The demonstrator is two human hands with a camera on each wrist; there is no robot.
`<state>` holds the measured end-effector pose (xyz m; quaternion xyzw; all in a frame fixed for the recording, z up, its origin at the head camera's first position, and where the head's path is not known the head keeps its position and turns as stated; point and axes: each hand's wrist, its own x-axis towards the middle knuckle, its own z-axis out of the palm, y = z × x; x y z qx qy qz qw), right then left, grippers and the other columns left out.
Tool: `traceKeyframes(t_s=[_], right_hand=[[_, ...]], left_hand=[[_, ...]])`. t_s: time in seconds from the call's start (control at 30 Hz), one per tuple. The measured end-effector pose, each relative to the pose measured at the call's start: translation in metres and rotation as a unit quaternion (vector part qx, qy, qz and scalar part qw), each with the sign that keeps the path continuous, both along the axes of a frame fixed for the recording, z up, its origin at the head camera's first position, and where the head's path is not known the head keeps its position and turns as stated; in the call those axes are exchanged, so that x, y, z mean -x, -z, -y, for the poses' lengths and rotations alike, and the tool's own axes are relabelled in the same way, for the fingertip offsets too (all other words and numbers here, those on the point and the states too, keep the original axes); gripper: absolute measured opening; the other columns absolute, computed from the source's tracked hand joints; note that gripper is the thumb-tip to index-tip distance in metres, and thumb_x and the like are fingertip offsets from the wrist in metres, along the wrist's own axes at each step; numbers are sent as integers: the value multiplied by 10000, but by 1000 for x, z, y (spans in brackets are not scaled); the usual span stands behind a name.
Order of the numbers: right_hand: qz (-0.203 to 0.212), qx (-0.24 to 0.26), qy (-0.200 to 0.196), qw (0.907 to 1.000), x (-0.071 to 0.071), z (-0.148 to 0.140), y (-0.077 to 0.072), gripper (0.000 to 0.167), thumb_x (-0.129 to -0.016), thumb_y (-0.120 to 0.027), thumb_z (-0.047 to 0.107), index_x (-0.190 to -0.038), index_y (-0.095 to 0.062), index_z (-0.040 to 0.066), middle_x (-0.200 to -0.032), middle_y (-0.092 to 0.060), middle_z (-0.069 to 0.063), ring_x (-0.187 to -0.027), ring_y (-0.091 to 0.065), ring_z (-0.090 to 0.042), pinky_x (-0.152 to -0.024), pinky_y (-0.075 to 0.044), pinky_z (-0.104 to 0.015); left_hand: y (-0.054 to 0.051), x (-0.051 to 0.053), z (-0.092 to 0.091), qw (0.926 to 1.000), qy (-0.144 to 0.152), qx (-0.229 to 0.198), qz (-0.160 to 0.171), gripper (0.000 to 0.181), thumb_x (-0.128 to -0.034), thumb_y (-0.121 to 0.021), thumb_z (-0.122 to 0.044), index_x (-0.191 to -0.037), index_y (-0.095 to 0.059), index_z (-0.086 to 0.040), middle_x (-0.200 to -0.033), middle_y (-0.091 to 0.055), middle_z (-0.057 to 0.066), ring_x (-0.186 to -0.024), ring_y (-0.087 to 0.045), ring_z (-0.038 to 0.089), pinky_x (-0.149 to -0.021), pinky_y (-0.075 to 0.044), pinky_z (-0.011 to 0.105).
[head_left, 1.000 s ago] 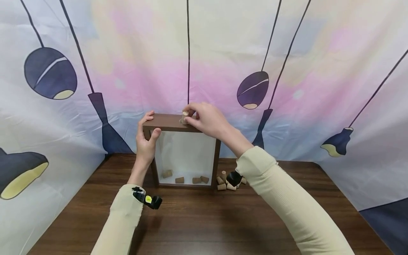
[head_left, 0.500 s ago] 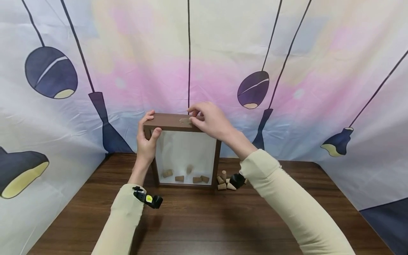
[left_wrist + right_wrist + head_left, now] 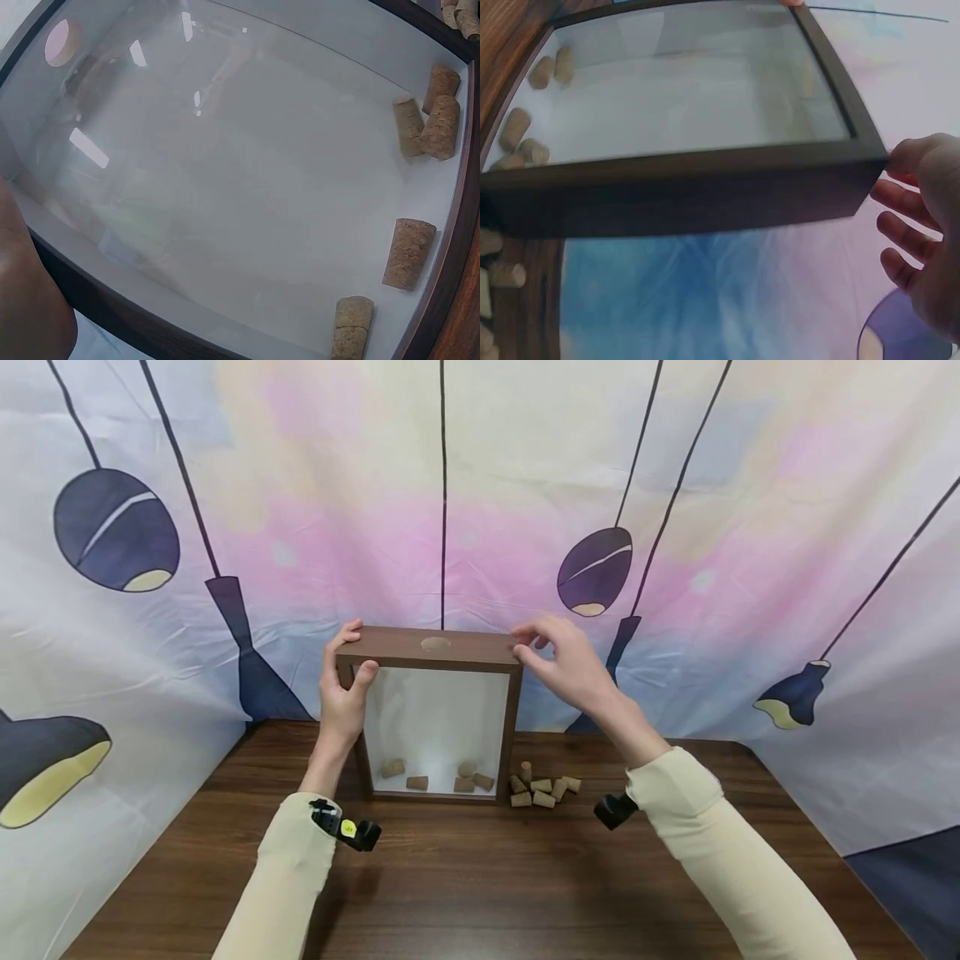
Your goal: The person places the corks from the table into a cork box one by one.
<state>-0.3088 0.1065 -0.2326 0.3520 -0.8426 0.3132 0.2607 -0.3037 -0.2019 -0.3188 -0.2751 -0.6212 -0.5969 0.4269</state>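
Note:
A brown wooden shadow box [image 3: 442, 651] with a clear front stands upright on the table. My left hand [image 3: 343, 702] grips its top left corner, thumb on the front and fingers over the top. In the top board is a round hole [image 3: 436, 643]. Several corks [image 3: 409, 253] lie inside along the bottom. At the top right corner is my right hand [image 3: 564, 662], its fingers loosely bent and holding nothing. In the right wrist view its fingers [image 3: 909, 234] are spread beside the box's corner; whether they touch it I cannot tell.
Several loose corks [image 3: 543, 798] lie on the dark wooden table [image 3: 450, 893] right of the box, one standing upright. Behind hangs a cloth backdrop [image 3: 337, 485] printed with lamps. Each sleeve carries a small black wrist camera [image 3: 615, 811].
My right hand let a cork go into the hole, and it dropped onto the corks at the bottom. That hand then moved right to the box's corner. My left hand stayed put.

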Motion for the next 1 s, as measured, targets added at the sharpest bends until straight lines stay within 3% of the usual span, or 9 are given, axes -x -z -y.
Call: traceKeyframes(t_s=[0.3, 0.6, 1.0], right_hand=[[-80, 204, 378, 9990, -1, -31, 23, 198, -966, -656, 175, -1129, -719, 82, -1021, -706, -65, -926, -602, -215, -738, -433, -355], [429, -97, 521, 9977, -2, -55, 49, 215, -975, -649, 193, -1157, -709, 96, -1014, -701, -63, -915, -607, -213, -737, -475, -382], [685, -408, 556, 9953, 4, -83, 104, 181, -945, -684, 142, -1117, -719, 98, -968, -688, -29, -803, -597, -135, -686, -495, -335]], left_hand=[[0, 0, 1, 10000, -14, 11, 27, 617, -953, -668, -364, -1283, -432, 101, -1505, -408, 231, -1468, -333, 236, -1194, -209, 403], [2, 2, 1, 10000, -46, 29, 1, 573, -964, -659, -323, -1280, -429, 97, -1503, -402, 240, -1468, -332, 244, -1201, -205, 406], [0, -1, 0, 10000, -75, 27, 11, 604, -959, -664, -341, -1276, -423, 112, -1502, -406, 235, -1462, -341, 241, -1191, -216, 394]])
